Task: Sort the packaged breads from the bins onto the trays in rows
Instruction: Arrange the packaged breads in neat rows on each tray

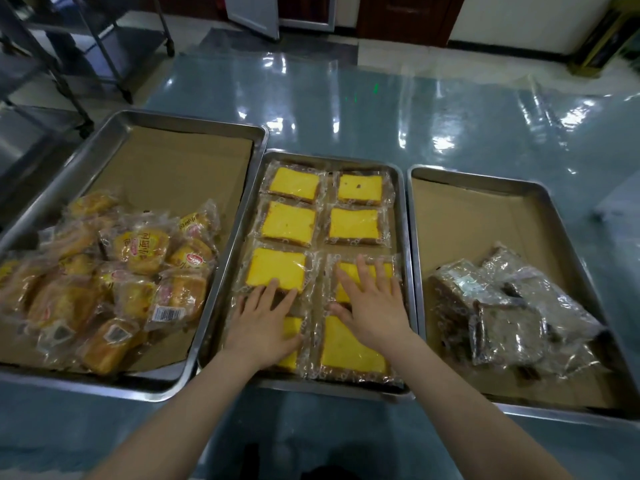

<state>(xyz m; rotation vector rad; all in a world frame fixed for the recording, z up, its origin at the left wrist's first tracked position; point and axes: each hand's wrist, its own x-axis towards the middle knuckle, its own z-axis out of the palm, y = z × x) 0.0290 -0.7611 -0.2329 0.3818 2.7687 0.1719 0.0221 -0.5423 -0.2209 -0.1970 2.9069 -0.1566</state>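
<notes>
Left grip [263, 329] lies flat, fingers straight, over two wrapped yellow cakes [353, 223]. Right grip [372, 306], fingers spread, presses another. The cakes lie in two columns on the middle tray [403, 237], long sides across it. In the left tray [194, 119], bun wrappers [142, 251] read 小面包.

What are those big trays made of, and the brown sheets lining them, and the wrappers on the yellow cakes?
Trays: metal, probably stainless steel or aluminium; grey and brushed, with a soft sheen on the rims.
Brown liner: likely cardboard or thick kraft paper; matte, with fold creases.
Wrappers: thin clear plastic film; glossy and crinkled, cake visible through it.
</notes>
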